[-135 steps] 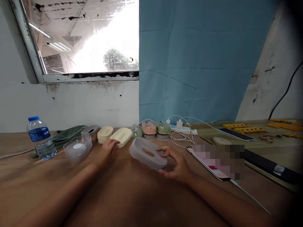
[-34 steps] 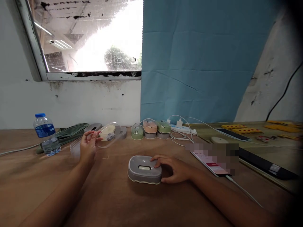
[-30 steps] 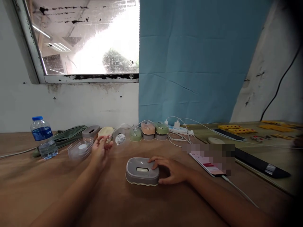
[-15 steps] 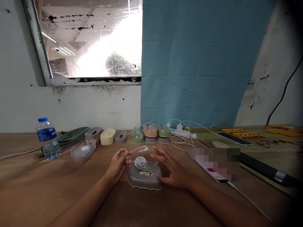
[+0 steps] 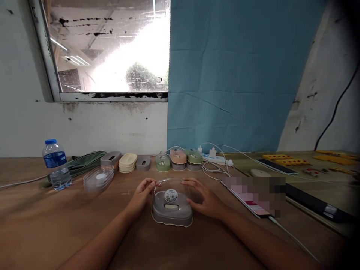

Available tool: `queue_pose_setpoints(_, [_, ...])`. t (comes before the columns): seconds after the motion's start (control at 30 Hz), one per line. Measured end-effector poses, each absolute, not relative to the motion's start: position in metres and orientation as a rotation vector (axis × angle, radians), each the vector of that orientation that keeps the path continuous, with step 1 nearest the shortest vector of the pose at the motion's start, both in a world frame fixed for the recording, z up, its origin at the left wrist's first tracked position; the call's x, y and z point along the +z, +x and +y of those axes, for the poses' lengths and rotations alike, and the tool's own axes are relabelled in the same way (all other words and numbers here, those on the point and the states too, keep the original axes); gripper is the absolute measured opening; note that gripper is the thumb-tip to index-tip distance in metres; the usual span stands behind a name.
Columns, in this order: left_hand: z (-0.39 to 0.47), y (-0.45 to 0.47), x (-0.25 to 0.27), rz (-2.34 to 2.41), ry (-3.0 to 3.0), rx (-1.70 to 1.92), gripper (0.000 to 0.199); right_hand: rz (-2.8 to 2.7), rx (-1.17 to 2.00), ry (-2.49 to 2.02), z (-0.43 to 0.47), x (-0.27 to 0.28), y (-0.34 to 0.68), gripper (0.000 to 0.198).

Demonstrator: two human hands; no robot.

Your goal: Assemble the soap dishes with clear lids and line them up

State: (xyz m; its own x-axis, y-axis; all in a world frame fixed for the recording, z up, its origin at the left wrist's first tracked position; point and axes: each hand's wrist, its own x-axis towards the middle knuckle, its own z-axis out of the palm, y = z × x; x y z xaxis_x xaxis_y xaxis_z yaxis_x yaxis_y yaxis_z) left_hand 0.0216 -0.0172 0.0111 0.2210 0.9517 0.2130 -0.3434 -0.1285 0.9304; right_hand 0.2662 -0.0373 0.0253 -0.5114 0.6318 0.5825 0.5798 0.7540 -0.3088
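A clear plastic cover (image 5: pixel 180 186) with a round printed sticker (image 5: pixel 171 195) is held between my two hands, tilted over a grey oval box (image 5: pixel 172 216). The box stands on the table in front of me and has a slot in its top, with a cream edge round its base. My left hand (image 5: pixel 143 195) pinches the cover's left rim between thumb and fingers. On the other side, my right hand (image 5: pixel 206 198) grips the right rim, fingers along the far edge and thumb at the near side. Whether the cover touches the box all round, I cannot tell.
Clear covers (image 5: pixel 98 179) lie stacked at left, near a water bottle (image 5: pixel 57 165). Behind are cream trays (image 5: pixel 128 163), grey boxes (image 5: pixel 143 163), and covered green (image 5: pixel 163 163) and pink (image 5: pixel 178 155) boxes. A phone (image 5: pixel 250 198) with a cable (image 5: pixel 292 237) lies at right.
The clear cover has come down and slightly right over the grey box, its sticker now lower. Both hands have moved with it, and my left fingers have shifted along the rim.
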Motion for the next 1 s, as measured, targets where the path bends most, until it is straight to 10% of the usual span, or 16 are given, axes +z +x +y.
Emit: queue_pose_setpoints(1.0, [-0.029, 0.009, 0.010, 0.923, 1.784, 0.700, 0.064, -2.491, 0.438, -0.902, -0.038, 0.028, 0.277, 0.070])
